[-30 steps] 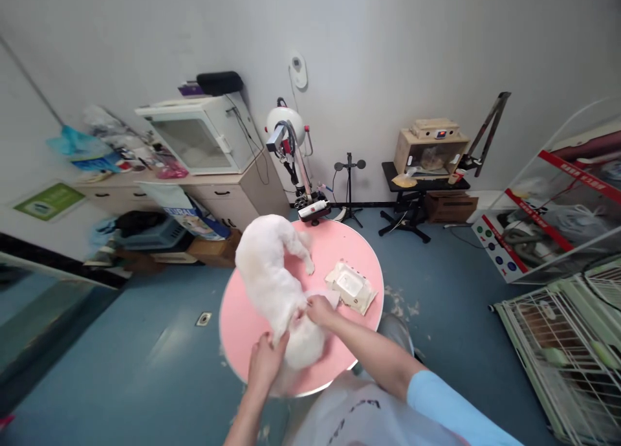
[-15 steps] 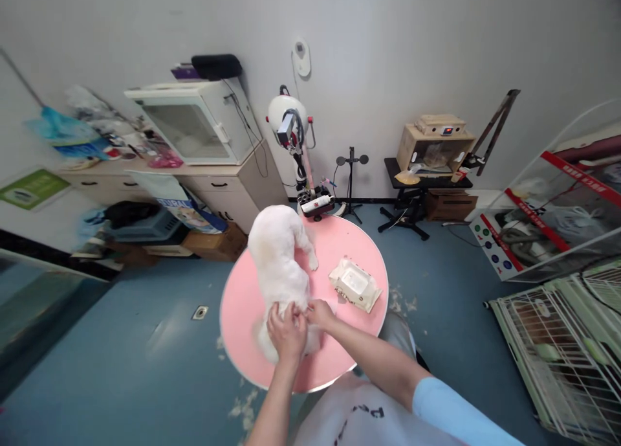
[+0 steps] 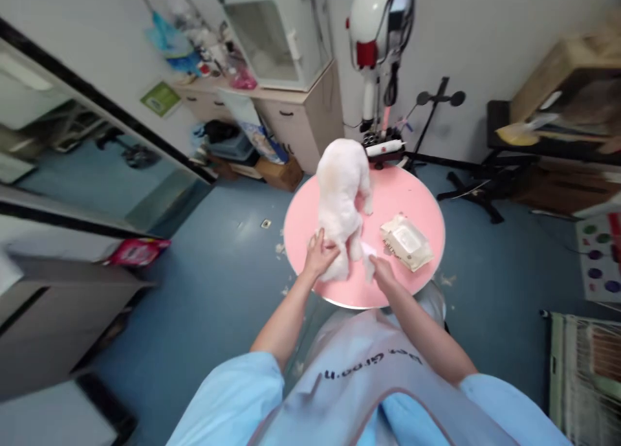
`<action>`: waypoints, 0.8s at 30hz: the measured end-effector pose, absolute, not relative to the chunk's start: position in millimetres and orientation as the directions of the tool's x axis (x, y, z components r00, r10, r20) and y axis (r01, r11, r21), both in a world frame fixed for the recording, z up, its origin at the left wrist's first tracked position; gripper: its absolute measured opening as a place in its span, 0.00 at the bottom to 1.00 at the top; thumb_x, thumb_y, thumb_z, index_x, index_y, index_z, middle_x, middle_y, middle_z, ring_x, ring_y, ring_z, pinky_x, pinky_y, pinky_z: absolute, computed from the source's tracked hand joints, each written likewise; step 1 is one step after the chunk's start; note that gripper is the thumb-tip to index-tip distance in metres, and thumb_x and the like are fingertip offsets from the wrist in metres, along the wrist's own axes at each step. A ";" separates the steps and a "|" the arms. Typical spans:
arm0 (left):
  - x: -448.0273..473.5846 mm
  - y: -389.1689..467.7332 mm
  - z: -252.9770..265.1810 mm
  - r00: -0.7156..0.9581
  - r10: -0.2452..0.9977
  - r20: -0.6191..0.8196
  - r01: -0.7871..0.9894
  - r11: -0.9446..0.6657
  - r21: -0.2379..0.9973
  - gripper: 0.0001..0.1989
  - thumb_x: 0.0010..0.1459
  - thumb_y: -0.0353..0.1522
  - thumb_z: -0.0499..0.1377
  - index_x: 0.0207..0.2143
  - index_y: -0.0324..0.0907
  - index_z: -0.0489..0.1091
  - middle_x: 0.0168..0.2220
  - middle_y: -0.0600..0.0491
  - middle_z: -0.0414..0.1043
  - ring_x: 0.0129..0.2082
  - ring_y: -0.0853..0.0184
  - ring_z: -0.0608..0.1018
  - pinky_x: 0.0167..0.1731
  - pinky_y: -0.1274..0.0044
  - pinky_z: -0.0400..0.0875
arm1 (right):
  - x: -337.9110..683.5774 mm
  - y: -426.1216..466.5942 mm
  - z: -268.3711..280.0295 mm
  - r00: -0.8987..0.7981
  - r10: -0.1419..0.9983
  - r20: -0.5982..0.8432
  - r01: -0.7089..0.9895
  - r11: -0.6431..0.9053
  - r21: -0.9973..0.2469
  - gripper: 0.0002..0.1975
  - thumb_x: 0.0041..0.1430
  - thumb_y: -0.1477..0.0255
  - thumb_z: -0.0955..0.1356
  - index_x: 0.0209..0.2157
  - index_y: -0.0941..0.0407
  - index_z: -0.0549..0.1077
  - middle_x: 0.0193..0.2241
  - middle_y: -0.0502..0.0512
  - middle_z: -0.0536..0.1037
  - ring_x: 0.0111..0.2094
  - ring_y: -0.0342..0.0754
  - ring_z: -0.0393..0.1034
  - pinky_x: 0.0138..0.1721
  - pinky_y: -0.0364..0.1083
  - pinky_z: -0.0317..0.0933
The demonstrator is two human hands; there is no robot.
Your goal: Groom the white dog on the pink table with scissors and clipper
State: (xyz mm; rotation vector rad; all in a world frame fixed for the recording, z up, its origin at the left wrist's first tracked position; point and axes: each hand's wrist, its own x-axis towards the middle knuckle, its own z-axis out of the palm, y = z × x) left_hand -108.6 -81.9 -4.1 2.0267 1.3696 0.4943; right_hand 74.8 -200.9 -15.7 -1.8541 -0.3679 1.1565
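A white, short-coated dog (image 3: 338,187) stands on a round pink table (image 3: 398,190), its near end toward me. My left hand (image 3: 320,257) grips that near end, thumb spread from the fingers; the fingertips are partly lost in the fur. Just right of the dog, my right hand (image 3: 382,272) is closed on a thin white wipe (image 3: 368,263) that hangs at the fingers. A soft pack of wipes (image 3: 406,242) with a white lid lies on the table, right of and beyond my right hand. Blur hides which end of the dog faces me.
At the table's far edge stands a white dryer (image 3: 371,19) on a post, with a tool holder (image 3: 385,145) below. A cabinet (image 3: 317,103) carries a glass-doored box (image 3: 264,38). Right are a black stand (image 3: 436,103) and a wire cage (image 3: 582,375). Fur clumps lie on the floor.
My view has tilted down and turned left. My hands, earlier close together on the dog's near end, are now apart: the right has moved off to the right with the wipe.
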 end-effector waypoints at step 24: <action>-82.6 -106.6 -3.9 0.365 0.929 0.053 0.756 -0.329 0.566 0.38 0.54 0.38 0.59 0.66 0.41 0.52 0.56 0.37 0.57 0.53 0.50 0.65 0.54 0.64 0.61 | 30.1 -155.2 24.4 0.198 0.979 0.039 0.817 -0.143 -0.559 0.13 0.60 0.72 0.63 0.36 0.57 0.80 0.36 0.61 0.74 0.41 0.52 0.65 0.46 0.48 0.56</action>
